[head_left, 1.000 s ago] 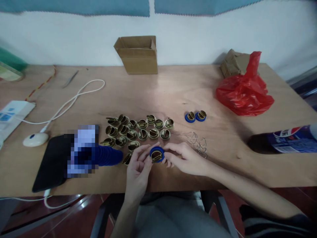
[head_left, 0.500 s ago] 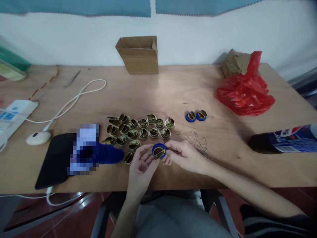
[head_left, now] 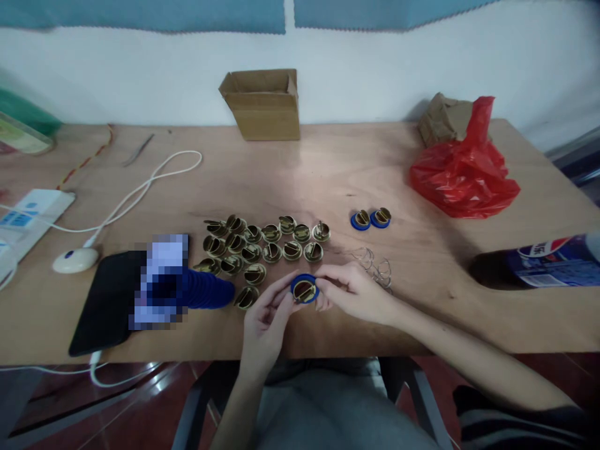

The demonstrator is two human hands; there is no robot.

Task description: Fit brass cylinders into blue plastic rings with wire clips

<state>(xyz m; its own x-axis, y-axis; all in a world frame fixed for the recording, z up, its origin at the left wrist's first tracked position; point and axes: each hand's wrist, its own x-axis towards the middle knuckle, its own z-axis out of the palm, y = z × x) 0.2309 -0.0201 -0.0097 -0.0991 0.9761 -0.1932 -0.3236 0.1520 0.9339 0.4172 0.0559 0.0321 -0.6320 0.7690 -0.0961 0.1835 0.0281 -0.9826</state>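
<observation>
My left hand pinches the left edge of a round brass-coloured clip piece with a blue ring around it. Its right edge is between the fingers of my right hand. The piece is held just above the table's near part, its hollow side with a cross bar facing up. Left of it stand several brass-coloured clip pieces in loose rows. Two like pieces with blue rings lie farther back on the right. Beside my right hand are thin wire rings, partly covered by it. A stack of blue rings lies at left.
A phone, a white mouse-shaped device and a power strip occupy the left, with white cables. An open cardboard box stands at the back. To the right are a red plastic bag and a cola bottle lying down.
The blue-ringed piece has shifted slightly right and turned a little between my hands. My fingers have moved with it, and both hands still hold it.
</observation>
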